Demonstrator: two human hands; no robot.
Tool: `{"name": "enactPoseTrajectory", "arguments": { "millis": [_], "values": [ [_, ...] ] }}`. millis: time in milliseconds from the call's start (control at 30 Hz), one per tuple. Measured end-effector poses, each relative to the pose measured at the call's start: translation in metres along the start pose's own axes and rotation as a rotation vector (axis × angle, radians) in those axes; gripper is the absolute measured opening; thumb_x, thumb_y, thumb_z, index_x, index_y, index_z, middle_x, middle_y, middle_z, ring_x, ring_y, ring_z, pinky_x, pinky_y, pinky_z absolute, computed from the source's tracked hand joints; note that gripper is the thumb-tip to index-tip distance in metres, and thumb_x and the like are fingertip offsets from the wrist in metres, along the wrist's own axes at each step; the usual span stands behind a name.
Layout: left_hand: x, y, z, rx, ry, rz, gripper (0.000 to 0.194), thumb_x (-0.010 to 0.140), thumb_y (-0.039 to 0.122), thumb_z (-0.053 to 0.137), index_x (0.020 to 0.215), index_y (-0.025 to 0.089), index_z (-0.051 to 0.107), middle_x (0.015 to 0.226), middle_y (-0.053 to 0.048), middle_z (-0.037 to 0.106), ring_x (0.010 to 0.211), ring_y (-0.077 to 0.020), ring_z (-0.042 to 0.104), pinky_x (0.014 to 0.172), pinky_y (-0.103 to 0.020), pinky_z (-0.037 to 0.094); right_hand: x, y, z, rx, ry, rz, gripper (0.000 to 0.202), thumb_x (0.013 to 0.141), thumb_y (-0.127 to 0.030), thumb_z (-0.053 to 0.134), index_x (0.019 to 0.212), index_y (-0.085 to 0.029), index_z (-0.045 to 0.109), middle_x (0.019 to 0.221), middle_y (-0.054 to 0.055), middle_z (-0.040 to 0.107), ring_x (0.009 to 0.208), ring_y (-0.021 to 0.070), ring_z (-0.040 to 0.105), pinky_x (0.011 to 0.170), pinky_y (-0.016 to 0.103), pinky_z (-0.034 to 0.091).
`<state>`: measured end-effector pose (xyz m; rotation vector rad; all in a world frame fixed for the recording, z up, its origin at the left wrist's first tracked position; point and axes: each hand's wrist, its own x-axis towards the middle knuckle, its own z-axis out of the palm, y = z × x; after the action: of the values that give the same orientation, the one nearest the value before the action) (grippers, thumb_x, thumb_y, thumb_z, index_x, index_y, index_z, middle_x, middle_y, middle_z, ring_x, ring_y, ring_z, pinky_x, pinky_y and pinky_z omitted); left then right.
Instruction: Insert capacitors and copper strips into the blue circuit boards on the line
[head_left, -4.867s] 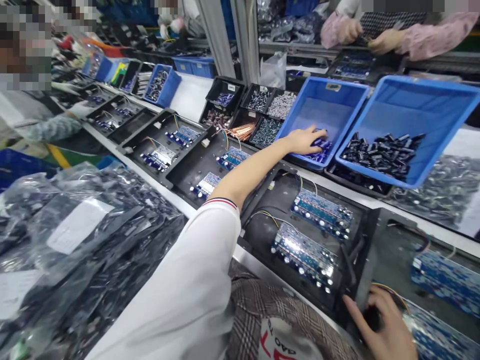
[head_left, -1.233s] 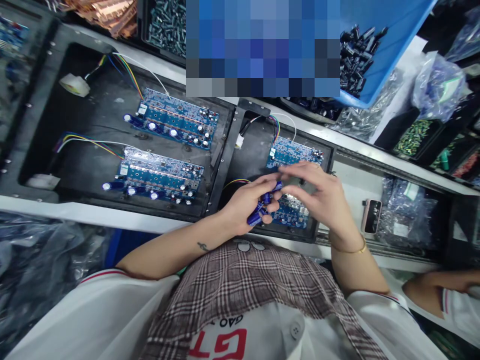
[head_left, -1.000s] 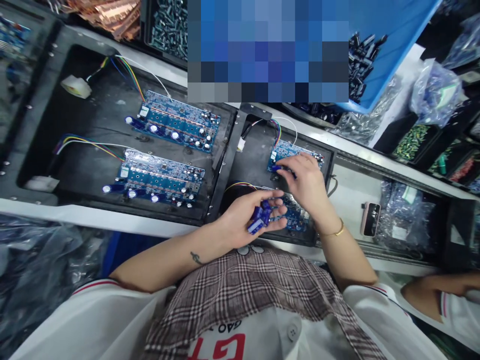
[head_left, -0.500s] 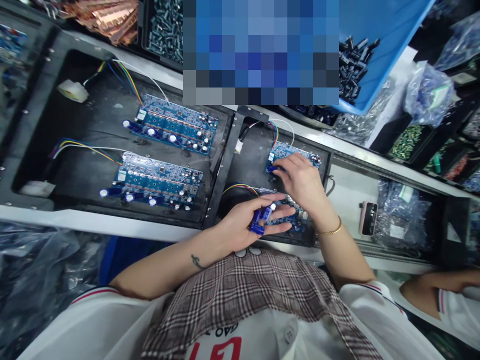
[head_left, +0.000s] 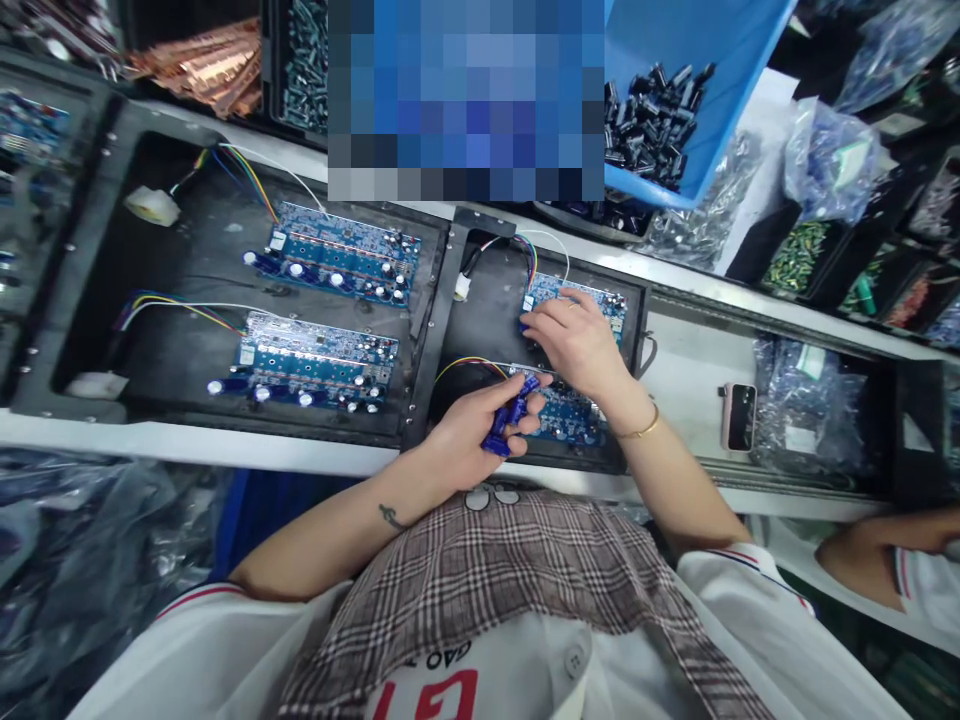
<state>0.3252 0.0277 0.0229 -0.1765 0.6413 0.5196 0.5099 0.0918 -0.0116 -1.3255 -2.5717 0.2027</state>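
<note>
My left hand, palm up with its fingers curled in, holds several blue cylindrical capacitors. My right hand reaches over the upper circuit board of the right frame. Its thumb and fingertips pinch a blue capacitor at the board's lower left corner, mostly hidden by the fingers. Below lies a second blue board, partly behind my left hand. In the left frame, two more boards carry blue capacitors with silver ends along their lower edges.
Black frames hold the boards and their coloured wires. Behind stand a blue bin of dark parts and a tray of copper strips. A phone-like device and plastic bags lie to the right. Another person's arm shows at lower right.
My left fingers have curled in around the capacitors, which were on a more open palm. My right hand stays at the upper board's lower left corner. The whole view has shifted slightly.
</note>
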Motion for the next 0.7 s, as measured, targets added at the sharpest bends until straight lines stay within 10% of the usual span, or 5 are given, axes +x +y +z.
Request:
{"name": "enactPoseTrajectory", "arguments": {
  "millis": [300,433,533,700],
  "values": [
    [-0.017,-0.037,-0.005,0.126,-0.132,-0.031,0.015,0.098,0.025,0.053,0.109,0.02,0.062,0.072,0.002,0.046,0.046,-0.0033,0.043,0.034,-0.008,0.023,-0.081,-0.06,-0.067,0.418,-0.046,0.133,0.02,0.096,-0.031,0.059,0.112,-0.022,0.067,0.103,0.002,0.074,0.098,0.0165,0.067,0.094,0.033,0.049],
    [-0.016,-0.058,-0.011,0.165,0.042,-0.177,0.023,0.097,0.012,0.047,0.114,0.009,0.063,0.093,-0.009,0.064,0.08,-0.016,0.07,0.06,-0.023,0.058,-0.13,-0.058,-0.044,0.18,-0.013,0.243,0.016,0.098,-0.022,0.054,0.107,-0.019,0.067,0.102,0.004,0.074,0.096,0.0189,0.067,0.104,0.043,0.044],
    [-0.014,-0.067,-0.016,0.175,0.075,-0.208,0.027,0.095,0.001,0.042,0.111,0.001,0.063,0.112,-0.02,0.067,0.107,-0.0265,0.069,0.092,-0.039,0.058,-0.149,-0.054,-0.023,0.11,-0.038,0.265,0.017,0.098,-0.018,0.051,0.107,-0.02,0.066,0.105,0.004,0.074,0.098,0.0192,0.068,0.111,0.048,0.039],
    [-0.012,-0.07,-0.02,0.232,0.089,-0.202,0.025,0.098,0.007,0.044,0.11,0.002,0.065,0.099,-0.016,0.071,0.091,-0.0224,0.073,0.08,-0.031,0.057,-0.147,-0.059,-0.016,0.066,-0.043,0.269,0.019,0.098,-0.018,0.049,0.107,-0.019,0.066,0.104,0.005,0.074,0.098,0.0193,0.068,0.113,0.049,0.04]
  ]
}}
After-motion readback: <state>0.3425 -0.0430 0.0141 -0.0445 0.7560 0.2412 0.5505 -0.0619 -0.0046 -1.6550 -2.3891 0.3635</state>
